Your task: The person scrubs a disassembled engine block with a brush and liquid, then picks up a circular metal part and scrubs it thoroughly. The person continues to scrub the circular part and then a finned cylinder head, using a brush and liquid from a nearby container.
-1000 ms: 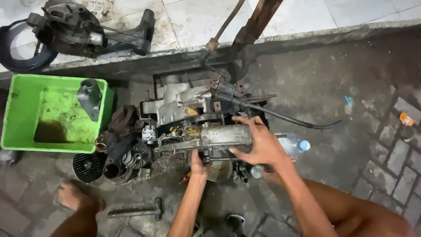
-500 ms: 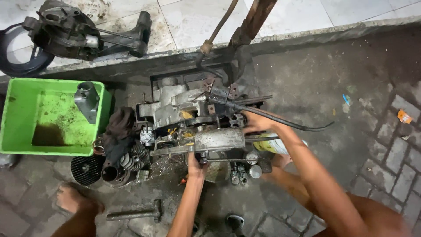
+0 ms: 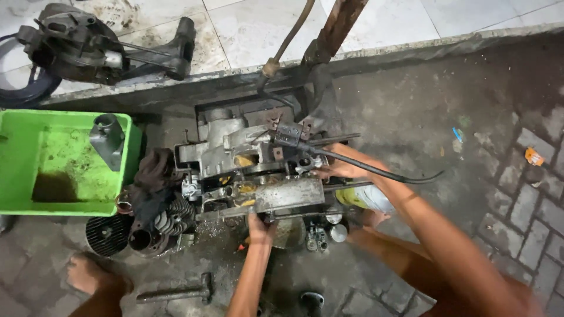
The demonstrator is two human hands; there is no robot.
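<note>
Engine case [image 3: 247,170] sat at frame centre, beside the green tub [image 3: 35,158]. Your left hand [image 3: 260,226] gripped its lower edge, fingers curled, steadying it; your right hand [image 3: 341,169] pressed flat, fingers together, bracing its right side.

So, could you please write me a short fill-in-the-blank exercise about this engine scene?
1. The tub left of the engine is coloured ____.
2. The hammer lies on the ____.
3. The left hand touches the engine's ____ edge, nearest the person.
4. The right hand rests beside a black ____.

Missing words: green; ground; lower; cable
</note>
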